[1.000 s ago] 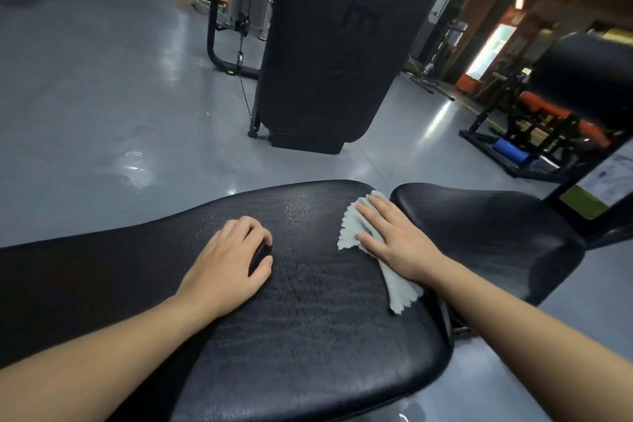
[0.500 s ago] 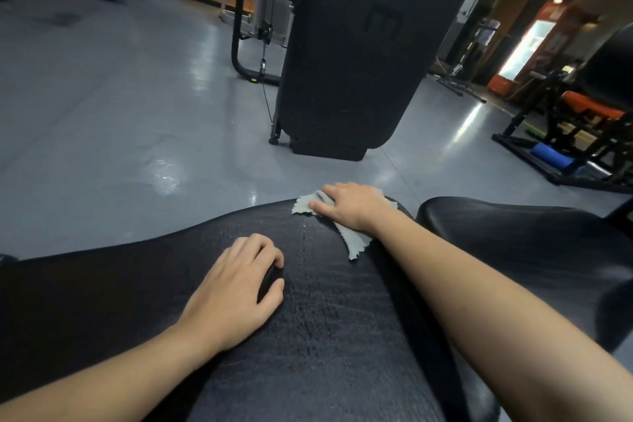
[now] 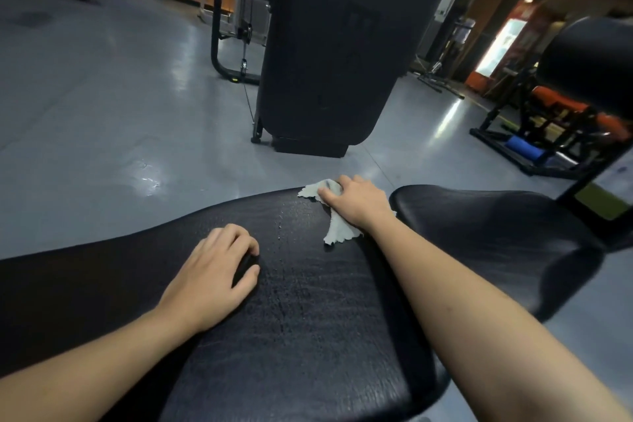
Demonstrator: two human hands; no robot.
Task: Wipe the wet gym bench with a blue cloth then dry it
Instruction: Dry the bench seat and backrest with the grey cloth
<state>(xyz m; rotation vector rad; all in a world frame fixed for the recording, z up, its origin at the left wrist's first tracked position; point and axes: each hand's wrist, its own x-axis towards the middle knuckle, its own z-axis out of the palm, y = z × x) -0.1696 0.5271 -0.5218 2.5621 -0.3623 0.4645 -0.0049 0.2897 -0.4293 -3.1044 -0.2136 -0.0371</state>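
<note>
A long bench pad [image 3: 308,336] of black, creased, leather-like vinyl runs from the left edge toward the right, its top grained with fine wrinkles and speckled with small water droplets [image 3: 280,226] in a line near the middle. At the pad's far right corner the right hand [image 3: 356,202] presses down on a pale blue-grey cloth [image 3: 337,233], fingers curled over the bunched fabric and gripping it against the vinyl; a scalloped, zigzag-cut tail of the cloth trails out toward the near side and another flap pokes out to the left. The left hand [image 3: 212,277] rests on the pad nearer the viewer, palm down with fingers loosely bent and holding nothing. Just right of the pad, across a narrow gap, sits a second rounded black seat cushion [image 3: 496,233] with the same glossy skin. Beyond the bench the smooth grey floor [image 3: 102,113] shines with reflections, and a tall black padded machine column [image 3: 325,44] stands on it. Far right is a black frame rack with an orange pad [image 3: 558,103] and a blue roller [image 3: 524,147].
</note>
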